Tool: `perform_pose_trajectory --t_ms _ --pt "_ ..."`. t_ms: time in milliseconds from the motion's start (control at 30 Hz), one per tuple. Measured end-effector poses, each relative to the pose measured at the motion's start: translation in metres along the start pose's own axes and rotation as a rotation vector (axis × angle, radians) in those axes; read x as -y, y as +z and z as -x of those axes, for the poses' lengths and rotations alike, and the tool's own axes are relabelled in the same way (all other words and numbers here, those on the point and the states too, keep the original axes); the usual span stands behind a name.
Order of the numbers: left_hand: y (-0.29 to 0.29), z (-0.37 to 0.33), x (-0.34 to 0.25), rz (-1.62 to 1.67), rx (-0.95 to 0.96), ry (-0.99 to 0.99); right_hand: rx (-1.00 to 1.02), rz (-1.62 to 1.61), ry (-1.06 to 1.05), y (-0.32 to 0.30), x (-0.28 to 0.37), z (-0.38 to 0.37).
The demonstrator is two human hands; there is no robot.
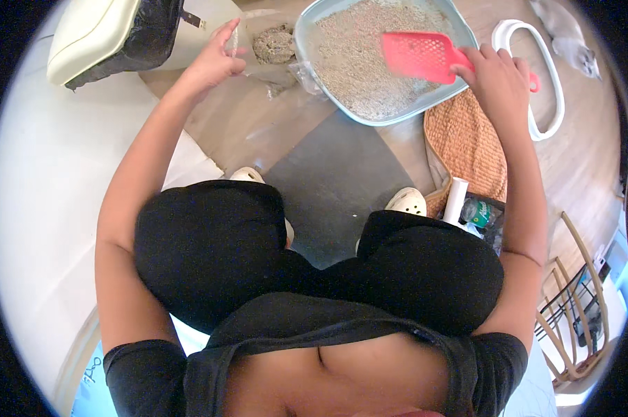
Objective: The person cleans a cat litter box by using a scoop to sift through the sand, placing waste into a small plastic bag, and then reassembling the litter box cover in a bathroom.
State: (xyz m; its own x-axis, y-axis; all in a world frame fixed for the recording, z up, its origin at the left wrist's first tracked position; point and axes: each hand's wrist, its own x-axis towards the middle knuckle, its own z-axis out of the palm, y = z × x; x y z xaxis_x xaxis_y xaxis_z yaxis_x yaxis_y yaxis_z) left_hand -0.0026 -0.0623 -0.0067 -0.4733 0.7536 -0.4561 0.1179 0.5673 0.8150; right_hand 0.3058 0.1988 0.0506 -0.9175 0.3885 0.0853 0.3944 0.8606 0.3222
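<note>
In my right hand [498, 80] is a red slotted litter scoop [419, 55], held by its handle. Its blade hangs over the right part of a pale blue litter tray [361, 119] filled with grainy beige litter [359, 59]. The blade's holes show, and its front edge is slightly blurred. To the left of the tray, my left hand [216, 62] pinches the edge of a clear plastic bag [258, 71]. Greyish litter clumps [273, 45] lie inside that bag.
A cream bin with black lining [95, 42] stands far left. Right of the tray are an orange-brown towel [467, 139], a white oval rim [558, 90] and a cat [569, 42]. A dark mat [335, 174] lies between my feet. A green-labelled bottle [477, 212] is by my right knee.
</note>
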Motion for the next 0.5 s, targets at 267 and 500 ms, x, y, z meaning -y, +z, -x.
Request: perform_pose_trajectory --t_ms 267,500 --pt "0.003 -0.006 -0.003 0.023 -0.011 0.008 -0.083 -0.092 -0.294 -0.004 0.065 0.021" --pt "0.001 -0.003 -0.003 0.01 0.005 -0.001 -0.107 0.003 -0.311 0.047 0.066 0.0"
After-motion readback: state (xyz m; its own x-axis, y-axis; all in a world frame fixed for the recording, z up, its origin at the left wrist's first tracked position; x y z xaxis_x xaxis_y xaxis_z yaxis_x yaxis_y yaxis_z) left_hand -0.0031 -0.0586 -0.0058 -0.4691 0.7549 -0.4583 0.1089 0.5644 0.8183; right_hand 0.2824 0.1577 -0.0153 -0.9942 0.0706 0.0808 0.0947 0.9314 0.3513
